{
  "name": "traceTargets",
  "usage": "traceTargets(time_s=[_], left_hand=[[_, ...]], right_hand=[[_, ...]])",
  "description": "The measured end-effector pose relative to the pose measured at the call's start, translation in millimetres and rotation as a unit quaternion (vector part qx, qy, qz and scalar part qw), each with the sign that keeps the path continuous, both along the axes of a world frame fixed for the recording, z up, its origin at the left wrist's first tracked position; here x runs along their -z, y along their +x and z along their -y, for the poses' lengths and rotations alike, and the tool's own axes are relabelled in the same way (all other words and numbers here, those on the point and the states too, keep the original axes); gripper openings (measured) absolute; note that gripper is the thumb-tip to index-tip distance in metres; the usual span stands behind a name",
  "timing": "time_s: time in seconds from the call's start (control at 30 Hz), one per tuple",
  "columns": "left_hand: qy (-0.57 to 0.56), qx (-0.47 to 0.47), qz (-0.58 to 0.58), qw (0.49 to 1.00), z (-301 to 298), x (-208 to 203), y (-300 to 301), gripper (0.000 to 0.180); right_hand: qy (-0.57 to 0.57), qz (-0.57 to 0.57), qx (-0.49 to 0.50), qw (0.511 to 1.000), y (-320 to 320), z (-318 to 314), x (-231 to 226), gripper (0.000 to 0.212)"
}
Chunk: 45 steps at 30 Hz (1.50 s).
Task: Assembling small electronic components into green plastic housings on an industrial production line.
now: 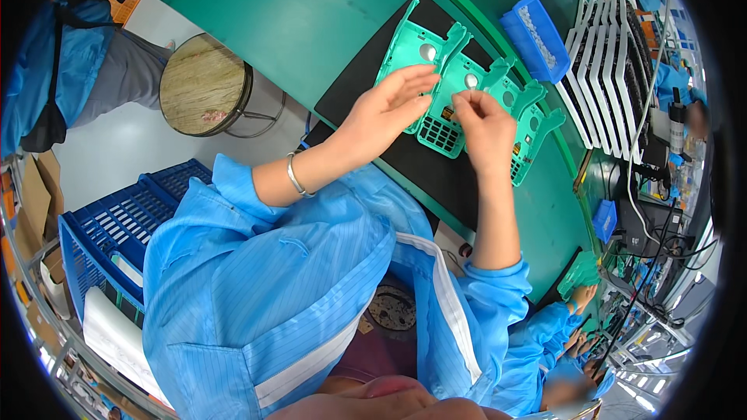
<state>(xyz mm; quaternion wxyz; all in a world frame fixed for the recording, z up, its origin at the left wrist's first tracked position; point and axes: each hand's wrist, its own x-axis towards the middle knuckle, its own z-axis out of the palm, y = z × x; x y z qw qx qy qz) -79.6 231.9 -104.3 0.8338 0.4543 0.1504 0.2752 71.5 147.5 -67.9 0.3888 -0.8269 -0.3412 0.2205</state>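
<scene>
Several green plastic housings [440, 113] lie side by side on a black mat [354, 82], each with a grid of square openings and a round spot or hole. My left hand [385, 113] hovers at the left housings, fingers stretched out and thumb apart, with nothing seen in it. Over the middle housing, my right hand [486, 128] is closed in a pinch, thumb and forefinger together. Whatever sits between those fingertips is too small to make out.
Beyond the housings stands a blue bin [537, 39] of small whitish parts. White frames [607, 70] are stacked to its right. A round wooden stool [204, 84] and blue crate [148, 210] are on my left. Co-workers sit at the left and lower right.
</scene>
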Motion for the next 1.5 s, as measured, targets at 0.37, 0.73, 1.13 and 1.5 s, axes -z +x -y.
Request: traceTargets(time_s=[0.37,0.73,1.13,1.5], left_hand=[[0.571,-0.053,-0.169,0.801,3,9,-16,0.028],[0.602,-0.105,-0.114,0.783,0,22,-10,0.02],[0.619,-0.071,-0.138,0.77,-1,12,0,0.029],[0.792,0.048,-0.236,0.561,-10,-33,31,0.064]], right_hand=[[-0.171,-0.019,-0.07,0.983,24,-37,0,0.018],[-0.209,-0.095,-0.129,0.965,42,-52,1,0.014],[-0.094,0.009,-0.09,0.991,50,-38,-7,0.016],[-0.091,0.31,0.004,0.946,174,-52,-62,0.025]])
